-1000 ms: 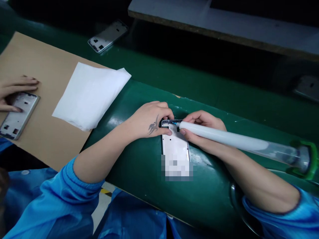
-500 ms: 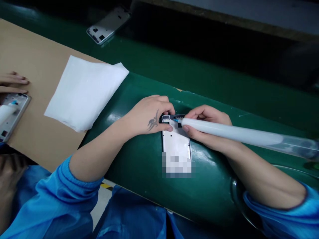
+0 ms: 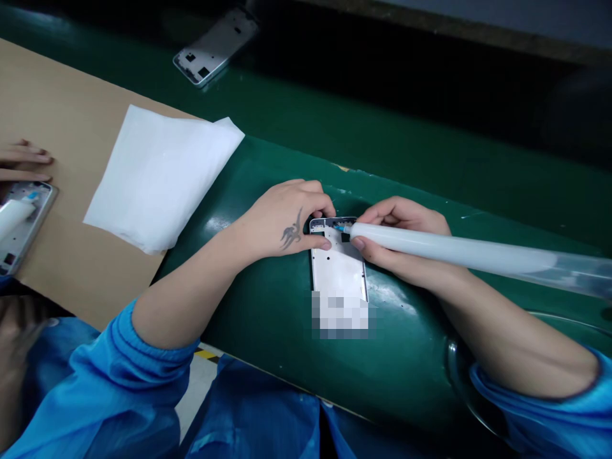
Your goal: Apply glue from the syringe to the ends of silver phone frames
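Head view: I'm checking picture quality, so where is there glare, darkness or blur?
Head view: glare patches on the glossy green surface near the left hand; the far background is nearly black; the phone frame has a pixelated lower end; the syringe blurs toward the right edge.

No text, label, brand or number can be read anywhere. The lower part of the phone frame (image 3: 339, 274) under the left hand (image 3: 287, 220) is blurred into blocks. The long white syringe (image 3: 468, 255) in the right hand (image 3: 396, 233) shows no legible marking.
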